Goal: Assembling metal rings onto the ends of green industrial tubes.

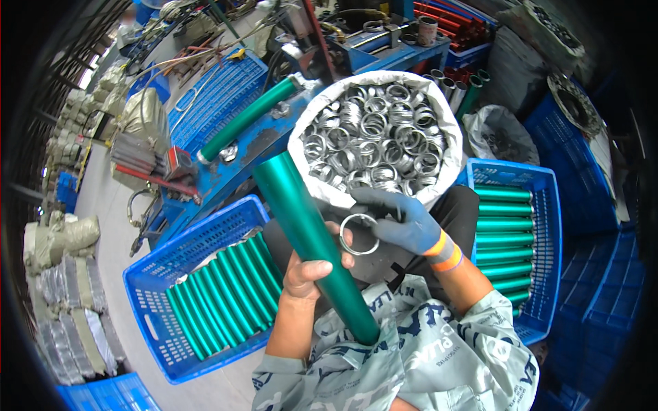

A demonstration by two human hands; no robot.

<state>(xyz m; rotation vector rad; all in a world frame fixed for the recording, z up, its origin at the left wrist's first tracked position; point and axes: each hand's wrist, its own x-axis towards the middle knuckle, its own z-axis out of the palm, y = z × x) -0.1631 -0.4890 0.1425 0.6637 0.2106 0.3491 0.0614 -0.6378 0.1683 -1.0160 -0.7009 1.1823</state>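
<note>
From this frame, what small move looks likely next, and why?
Probably bringing the metal ring up to the green tube's upper end. The gloved right hand pinches the ring beside the tube, which the bare left hand grips mid-length, tilted; the end shows no ring.

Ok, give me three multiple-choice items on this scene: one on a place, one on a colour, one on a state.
1. Where is the white sack of metal rings?
A. In front of the person, between the two blue crates
B. Inside the left crate
C. On the person's shoulder

2. What colour is the tube in the left hand?
A. Red
B. Green
C. Yellow

3. What is the gloved right hand doing?
A. Hanging empty
B. Gripping a hammer
C. Pinching a metal ring

Answers: 1 A, the sack stands open between the left crate and the right crate. 2 B, the tube is shiny green. 3 C, the fingers close on the ring beside the tube.
</note>
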